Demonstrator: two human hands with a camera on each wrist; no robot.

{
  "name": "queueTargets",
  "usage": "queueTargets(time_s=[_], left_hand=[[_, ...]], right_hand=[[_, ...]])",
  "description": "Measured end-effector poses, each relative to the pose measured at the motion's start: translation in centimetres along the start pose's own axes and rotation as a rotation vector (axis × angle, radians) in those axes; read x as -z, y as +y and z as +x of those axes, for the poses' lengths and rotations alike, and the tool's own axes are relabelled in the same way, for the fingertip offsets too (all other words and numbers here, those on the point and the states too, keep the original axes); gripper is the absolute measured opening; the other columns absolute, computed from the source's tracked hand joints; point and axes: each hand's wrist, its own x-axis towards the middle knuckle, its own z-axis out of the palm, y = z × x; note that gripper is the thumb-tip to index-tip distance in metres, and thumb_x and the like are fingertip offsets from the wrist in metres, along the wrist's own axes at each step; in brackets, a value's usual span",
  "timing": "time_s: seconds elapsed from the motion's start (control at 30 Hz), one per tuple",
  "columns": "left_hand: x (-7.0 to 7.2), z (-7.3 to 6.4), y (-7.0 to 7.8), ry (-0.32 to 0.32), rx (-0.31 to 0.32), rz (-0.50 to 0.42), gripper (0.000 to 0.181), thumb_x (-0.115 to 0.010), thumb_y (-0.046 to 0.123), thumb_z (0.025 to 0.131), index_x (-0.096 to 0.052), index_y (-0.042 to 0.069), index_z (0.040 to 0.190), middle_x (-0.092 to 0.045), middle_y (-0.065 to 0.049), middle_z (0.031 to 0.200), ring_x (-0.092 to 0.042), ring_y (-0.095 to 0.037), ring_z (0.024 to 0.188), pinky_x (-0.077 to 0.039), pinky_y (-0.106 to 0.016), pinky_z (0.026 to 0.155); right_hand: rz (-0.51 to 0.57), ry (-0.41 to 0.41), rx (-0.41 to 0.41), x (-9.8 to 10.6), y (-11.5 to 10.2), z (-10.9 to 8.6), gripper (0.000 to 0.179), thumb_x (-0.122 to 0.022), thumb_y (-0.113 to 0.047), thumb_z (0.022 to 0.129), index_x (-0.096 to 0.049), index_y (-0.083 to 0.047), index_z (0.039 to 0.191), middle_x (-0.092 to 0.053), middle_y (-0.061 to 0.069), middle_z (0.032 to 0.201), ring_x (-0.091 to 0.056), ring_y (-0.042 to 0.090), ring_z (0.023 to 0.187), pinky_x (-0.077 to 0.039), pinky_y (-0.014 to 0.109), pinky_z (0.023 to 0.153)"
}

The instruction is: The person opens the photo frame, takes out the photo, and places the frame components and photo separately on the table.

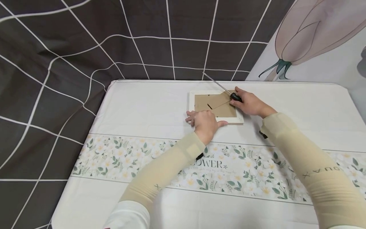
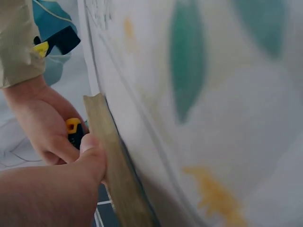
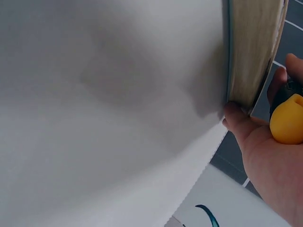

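Two hands work at the back of a picture frame lying face down on a cloth-covered table.

Just above the middle of the head view, the white picture frame (image 1: 216, 106) lies on the tablecloth (image 1: 148, 105), its brown backing board (image 1: 215, 105) still seated. The left hand (image 1: 204, 122) presses the near edge with relaxed fingers; the right hand (image 1: 249, 103) grips a screwdriver (image 1: 221, 86), shaft pointing away. The backing appears not yet lifted out, so opening seems barely begun.
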Motion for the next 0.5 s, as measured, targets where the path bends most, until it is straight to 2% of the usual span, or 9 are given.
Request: queueTargets(time_s=[0.07, 0.17, 0.2, 0.3, 0.33, 0.4, 0.47, 0.5], left_hand=[[0.1, 0.1, -0.4, -0.015, -0.023, -0.035, 0.114, -0.015, 0.098, 0.073, -0.08, 0.009, 0.104, -0.07, -0.031, 0.107, -0.074, -0.04, 0.083, -0.054, -0.03, 0.051], [0.1, 0.3, -1.7, -0.02, -0.09, -0.132, 0.105, -0.023, 0.094, 0.077, -0.079, 0.01, 0.107, -0.074, -0.022, 0.104, -0.075, -0.037, 0.079, -0.06, -0.035, 0.063], [0.1, 0.3, -2.2, -0.021, -0.121, -0.17, 0.101, -0.027, 0.092, 0.079, -0.078, 0.01, 0.108, -0.075, -0.018, 0.102, -0.074, -0.034, 0.077, -0.06, -0.036, 0.064], [0.0, 0.2, -3.8, 0.022, -0.21, -0.266, 0.081, -0.039, 0.084, 0.085, -0.078, 0.014, 0.095, -0.073, -0.005, 0.086, -0.07, -0.022, 0.068, -0.058, -0.033, 0.063], [-0.2, 0.2, -4.2, 0.049, -0.234, -0.283, 0.075, -0.042, 0.082, 0.086, -0.078, 0.016, 0.088, -0.071, -0.002, 0.08, -0.068, -0.019, 0.065, -0.055, -0.031, 0.057], [-0.4, 0.2, -4.9, 0.098, -0.274, -0.305, 0.064, -0.049, 0.077, 0.087, -0.074, 0.019, 0.075, -0.065, 0.002, 0.071, -0.063, -0.013, 0.062, -0.047, -0.027, 0.048], [-0.6, 0.2, -5.4, 0.133, -0.302, -0.331, 0.058, -0.054, 0.072, 0.088, -0.07, 0.02, 0.068, -0.061, 0.004, 0.066, -0.061, -0.012, 0.061, -0.046, -0.026, 0.048], [-0.7, 0.3, -5.8, 0.14, -0.317, -0.34, 0.056, -0.055, 0.07, 0.089, -0.069, 0.02, 0.067, -0.06, 0.004, 0.065, -0.061, -0.011, 0.061, -0.046, -0.026, 0.048]], right_hand=[[0.005, -0.004, -0.001, -0.1, 0.0, 0.1, 0.053, -0.053, -0.018, 0.105, -0.042, 0.022, 0.138, -0.01, 0.036, 0.16, -0.021, 0.051, 0.145, -0.031, 0.057, 0.11], [0.021, -0.004, 0.0, -0.4, -0.1, 0.0, 0.045, -0.053, -0.019, 0.105, -0.052, 0.021, 0.126, -0.006, 0.037, 0.159, -0.02, 0.053, 0.145, -0.033, 0.056, 0.103], [0.026, -0.003, 0.0, -0.5, -0.1, -0.1, 0.044, -0.053, -0.02, 0.105, -0.053, 0.02, 0.123, -0.005, 0.037, 0.159, -0.021, 0.053, 0.145, -0.034, 0.056, 0.101], [0.042, 0.014, 0.002, -0.9, -0.1, -0.4, 0.045, -0.053, -0.021, 0.106, -0.053, 0.02, 0.124, -0.002, 0.039, 0.159, -0.018, 0.055, 0.145, -0.031, 0.058, 0.108], [0.044, 0.027, 0.002, -1.1, -0.2, -0.5, 0.045, -0.053, -0.022, 0.106, -0.052, 0.019, 0.125, -0.002, 0.039, 0.159, -0.017, 0.055, 0.145, -0.031, 0.059, 0.108], [0.039, 0.056, 0.0, -1.4, -0.3, -0.9, 0.044, -0.053, -0.022, 0.106, -0.053, 0.018, 0.123, -0.002, 0.04, 0.158, -0.015, 0.055, 0.145, -0.031, 0.06, 0.108], [0.033, 0.096, 0.003, -1.8, -0.5, -1.6, 0.04, -0.054, -0.021, 0.105, -0.055, 0.016, 0.12, -0.007, 0.042, 0.156, -0.011, 0.053, 0.147, -0.03, 0.062, 0.11], [0.028, 0.118, 0.008, -1.9, -0.7, -2.0, 0.036, -0.054, -0.02, 0.105, -0.057, 0.015, 0.114, -0.01, 0.044, 0.155, -0.009, 0.053, 0.147, -0.03, 0.062, 0.109]])
